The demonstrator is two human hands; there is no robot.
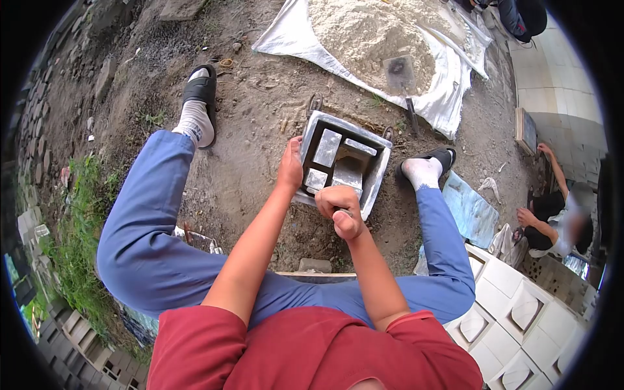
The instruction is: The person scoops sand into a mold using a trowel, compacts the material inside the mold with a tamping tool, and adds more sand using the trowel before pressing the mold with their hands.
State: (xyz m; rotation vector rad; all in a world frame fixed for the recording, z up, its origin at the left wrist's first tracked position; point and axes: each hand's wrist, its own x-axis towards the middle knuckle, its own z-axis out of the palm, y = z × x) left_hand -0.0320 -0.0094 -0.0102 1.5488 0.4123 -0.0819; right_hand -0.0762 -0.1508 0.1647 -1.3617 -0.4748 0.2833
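A square grey metal mould point(378, 185) with blocks inside stands on the dirt between my feet, slightly turned. My left hand point(291, 164) lies against the mould's left wall, its fingers pressed together along the outside. Over the near edge of the mould is my right hand point(341, 209), closed in a fist around a small dark piece, of which only an end shows near the thumb. Inside the mould, a long block point(327, 147) stands at the upper left and a smaller one point(316, 179) at the lower left. Small loops stick out at its far corners.
Beyond the mould, a pale powder heap point(364, 32) lies on a white sheet point(448, 107), with a trowel point(400, 73) at its edge. Patterned white blocks point(500, 286) are stacked at the lower right. Another person point(552, 227) sits at the right. Grass point(84, 227) grows at the left.
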